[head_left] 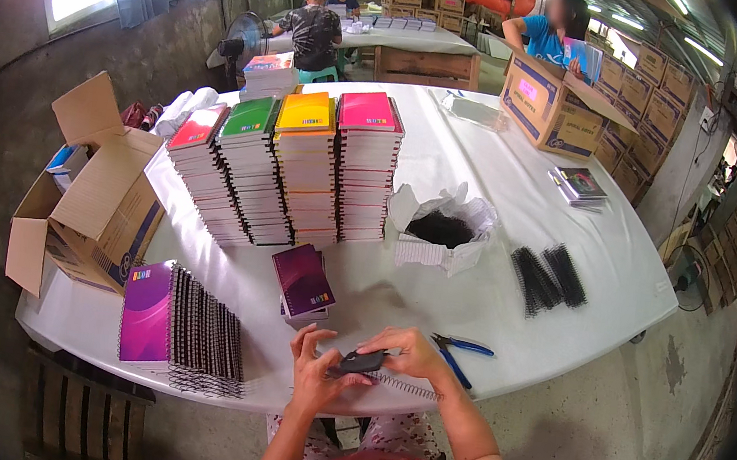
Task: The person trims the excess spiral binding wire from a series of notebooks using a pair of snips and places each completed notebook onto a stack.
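Note:
At the table's near edge, my left hand [313,371] pinches a small, dark, flat-looking object [361,363]; its exact kind is unclear. Closed on the other end of it is my right hand [411,355]. A dark spiral binding coil [408,386] runs out from below the object, under my right hand toward the forearm. Just beyond my hands lies a short pile of purple notebooks [305,279]. Blue-handled pliers [460,357] rest right of my right hand. To my left stands a row of purple spiral notebooks [194,328].
Tall stacks of notebooks [304,159] rise behind the purple pile. A white bag of black coils [439,231] and loose coils [548,280] lie to the right. Cardboard boxes stand left [104,200] and far right [553,106], where another person [545,37] holds notebooks.

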A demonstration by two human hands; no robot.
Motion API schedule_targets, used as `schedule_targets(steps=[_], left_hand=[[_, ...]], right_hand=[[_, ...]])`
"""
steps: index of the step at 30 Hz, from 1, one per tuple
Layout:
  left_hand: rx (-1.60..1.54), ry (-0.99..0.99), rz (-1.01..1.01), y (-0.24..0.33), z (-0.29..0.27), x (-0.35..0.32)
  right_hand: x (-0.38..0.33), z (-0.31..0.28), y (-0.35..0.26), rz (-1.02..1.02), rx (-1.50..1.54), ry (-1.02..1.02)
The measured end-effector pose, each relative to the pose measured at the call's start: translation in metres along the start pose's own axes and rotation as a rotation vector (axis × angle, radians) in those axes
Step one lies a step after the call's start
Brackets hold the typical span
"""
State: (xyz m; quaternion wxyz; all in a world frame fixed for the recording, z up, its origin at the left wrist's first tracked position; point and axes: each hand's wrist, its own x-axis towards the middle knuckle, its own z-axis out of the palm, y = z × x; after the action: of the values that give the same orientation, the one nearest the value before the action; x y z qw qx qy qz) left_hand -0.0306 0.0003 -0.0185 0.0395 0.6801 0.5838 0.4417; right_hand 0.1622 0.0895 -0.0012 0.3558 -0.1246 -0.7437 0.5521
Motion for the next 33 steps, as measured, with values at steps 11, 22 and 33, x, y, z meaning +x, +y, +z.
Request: schedule_targets(steps=[11,22,33], left_hand=[[-0.032,0.015,-0.021,0.005,0.007,0.006],[0.233,0.211,0.071,0.005,0.025,-0.008],[0.254,0.236,0.078,0.004,0.026,-0.013]], right_hand=[[0.004,-0.006,-0.022,-0.041,0.075,-0.067],[0.004,-0.037,-0.038,0.198,-0.792,0.318],[0.005,0.043,-0.04,0.139,-0.92,0.156]])
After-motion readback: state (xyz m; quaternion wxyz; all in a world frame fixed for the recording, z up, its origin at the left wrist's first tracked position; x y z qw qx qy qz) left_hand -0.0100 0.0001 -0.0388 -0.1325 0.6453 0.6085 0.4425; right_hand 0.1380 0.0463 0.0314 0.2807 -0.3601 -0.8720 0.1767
